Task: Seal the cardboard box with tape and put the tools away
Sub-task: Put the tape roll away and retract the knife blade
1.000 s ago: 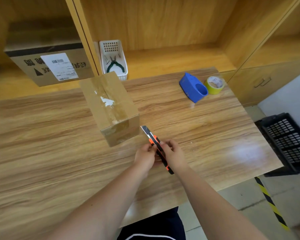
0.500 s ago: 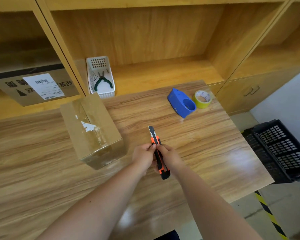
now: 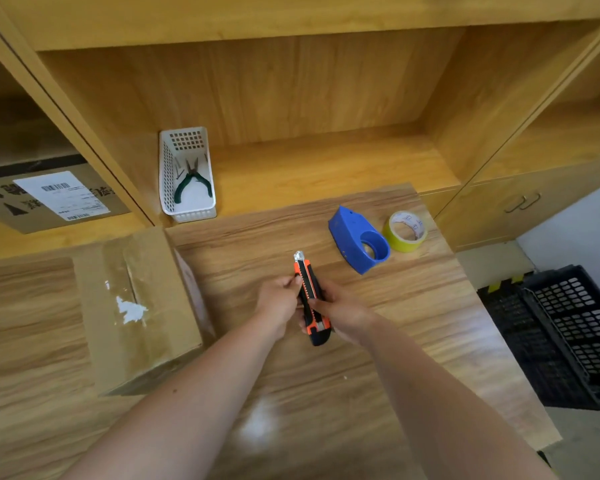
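An orange and black utility knife point(image 3: 308, 289) is held above the wooden table point(image 3: 395, 341), its tip pointing away from me. My right hand point(image 3: 340, 315) grips its handle from the right, and my left hand point(image 3: 279, 304) pinches its left side near the slider. The taped cardboard box point(image 3: 136, 306) stands on the table to the left of my hands. A blue tape dispenser point(image 3: 359, 240) and a yellow-green tape roll point(image 3: 406, 231) lie at the table's far right.
A white plastic basket point(image 3: 168, 174) holding green-handled pliers point(image 3: 192, 183) stands on the shelf behind the table. A larger labelled carton point(image 3: 49, 199) fills the left shelf bay. A black crate point(image 3: 575, 334) sits on the floor to the right.
My view has tilted up toward the shelf, so the box has shifted left. The knife has turned from slanted to nearly straight away from me. Both hands stay on it.
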`<state>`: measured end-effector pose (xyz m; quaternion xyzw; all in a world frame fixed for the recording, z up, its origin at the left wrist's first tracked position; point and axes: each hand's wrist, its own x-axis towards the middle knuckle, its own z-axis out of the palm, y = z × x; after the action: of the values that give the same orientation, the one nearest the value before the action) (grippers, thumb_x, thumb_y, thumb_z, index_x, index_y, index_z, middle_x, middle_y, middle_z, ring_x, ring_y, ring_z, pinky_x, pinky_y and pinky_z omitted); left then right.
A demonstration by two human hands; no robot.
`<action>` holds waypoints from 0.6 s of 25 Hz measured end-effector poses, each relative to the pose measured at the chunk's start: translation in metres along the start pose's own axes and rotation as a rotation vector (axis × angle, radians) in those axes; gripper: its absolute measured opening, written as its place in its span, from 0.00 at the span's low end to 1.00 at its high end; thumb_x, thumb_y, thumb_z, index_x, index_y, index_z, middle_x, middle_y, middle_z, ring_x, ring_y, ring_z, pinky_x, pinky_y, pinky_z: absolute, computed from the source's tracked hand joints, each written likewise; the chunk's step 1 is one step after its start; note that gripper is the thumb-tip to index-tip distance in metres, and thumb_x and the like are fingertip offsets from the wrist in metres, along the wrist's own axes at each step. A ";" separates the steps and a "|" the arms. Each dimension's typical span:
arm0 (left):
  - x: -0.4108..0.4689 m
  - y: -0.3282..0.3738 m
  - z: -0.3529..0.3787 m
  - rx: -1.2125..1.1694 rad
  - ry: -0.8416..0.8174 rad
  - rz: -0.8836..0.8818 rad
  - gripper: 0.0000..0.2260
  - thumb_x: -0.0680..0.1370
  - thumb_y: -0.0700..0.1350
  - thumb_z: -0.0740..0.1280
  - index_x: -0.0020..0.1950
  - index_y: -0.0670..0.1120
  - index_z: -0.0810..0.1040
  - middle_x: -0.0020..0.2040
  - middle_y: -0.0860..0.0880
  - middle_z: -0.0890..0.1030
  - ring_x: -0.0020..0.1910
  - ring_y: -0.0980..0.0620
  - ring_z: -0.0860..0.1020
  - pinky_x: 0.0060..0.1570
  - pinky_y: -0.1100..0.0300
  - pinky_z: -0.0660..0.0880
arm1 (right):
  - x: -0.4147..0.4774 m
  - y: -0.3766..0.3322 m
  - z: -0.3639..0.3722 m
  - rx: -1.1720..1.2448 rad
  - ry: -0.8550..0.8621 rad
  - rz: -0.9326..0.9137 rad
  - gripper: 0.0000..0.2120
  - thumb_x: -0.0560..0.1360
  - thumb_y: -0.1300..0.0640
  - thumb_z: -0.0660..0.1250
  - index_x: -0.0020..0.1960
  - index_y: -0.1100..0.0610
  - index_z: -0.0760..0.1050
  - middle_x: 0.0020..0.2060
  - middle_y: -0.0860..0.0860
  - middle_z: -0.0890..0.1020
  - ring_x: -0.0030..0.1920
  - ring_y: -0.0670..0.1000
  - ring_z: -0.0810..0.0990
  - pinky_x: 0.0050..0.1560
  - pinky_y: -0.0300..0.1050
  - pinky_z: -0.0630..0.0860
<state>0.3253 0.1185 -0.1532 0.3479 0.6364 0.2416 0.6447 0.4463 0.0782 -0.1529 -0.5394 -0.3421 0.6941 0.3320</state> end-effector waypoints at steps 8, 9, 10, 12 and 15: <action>0.064 0.032 0.043 0.031 0.101 -0.050 0.12 0.81 0.46 0.60 0.44 0.45 0.80 0.38 0.46 0.80 0.35 0.47 0.77 0.42 0.49 0.79 | 0.043 -0.008 -0.051 -0.086 0.163 -0.028 0.25 0.72 0.64 0.69 0.66 0.54 0.68 0.52 0.56 0.81 0.47 0.52 0.82 0.50 0.50 0.79; 0.073 0.035 0.047 0.034 0.116 -0.043 0.11 0.81 0.46 0.60 0.46 0.44 0.80 0.38 0.46 0.80 0.35 0.48 0.78 0.43 0.49 0.80 | 0.044 -0.007 -0.053 -0.171 0.249 -0.029 0.26 0.70 0.60 0.72 0.65 0.51 0.68 0.51 0.50 0.81 0.47 0.48 0.82 0.48 0.45 0.80; 0.082 0.037 0.052 0.032 0.130 -0.035 0.11 0.81 0.46 0.60 0.48 0.43 0.80 0.37 0.47 0.80 0.34 0.50 0.78 0.42 0.50 0.81 | 0.044 -0.006 -0.055 -0.279 0.324 -0.033 0.27 0.68 0.57 0.74 0.63 0.48 0.67 0.50 0.46 0.81 0.46 0.43 0.82 0.46 0.41 0.79; 0.095 0.040 0.058 0.017 0.141 -0.035 0.11 0.81 0.45 0.60 0.48 0.43 0.79 0.37 0.47 0.79 0.34 0.50 0.78 0.40 0.53 0.81 | 0.046 -0.001 -0.056 -0.457 0.401 -0.058 0.26 0.66 0.53 0.74 0.59 0.47 0.66 0.45 0.43 0.81 0.44 0.40 0.80 0.42 0.37 0.77; 0.111 0.035 0.064 0.050 0.142 -0.051 0.10 0.81 0.44 0.60 0.45 0.44 0.79 0.43 0.42 0.82 0.41 0.45 0.81 0.45 0.48 0.82 | 0.055 0.005 -0.055 -0.633 0.452 -0.031 0.21 0.69 0.51 0.69 0.58 0.48 0.65 0.42 0.44 0.81 0.43 0.44 0.80 0.41 0.44 0.78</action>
<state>0.4017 0.2154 -0.2028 0.3298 0.6949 0.2330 0.5950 0.4889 0.1270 -0.1959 -0.7491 -0.4658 0.4129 0.2265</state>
